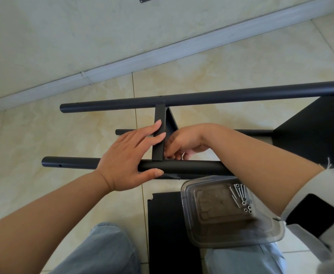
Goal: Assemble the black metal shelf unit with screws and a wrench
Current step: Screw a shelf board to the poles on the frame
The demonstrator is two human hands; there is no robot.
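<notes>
The black metal shelf frame lies on its side on the tiled floor: a near tube [191, 168], a far tube [221, 96] and a thinner lower tube [253, 132]. A black shelf panel edge [159, 123] runs between the near and far tubes. My left hand [128, 159] lies over the near tube, fingers straight against the panel edge, thumb under the tube. My right hand [182, 145] reaches behind the panel with curled fingers pinching something small at the joint; what it holds is hidden. Screws and nuts [241, 196] lie in a clear plastic tray [229, 212].
A flat black panel [166, 224] lies on the floor between my knees. Another black shelf panel [318, 131] is fixed to the frame at right. A white skirting [162, 54] runs along the wall. A black phone [312, 214] sits in my right pocket.
</notes>
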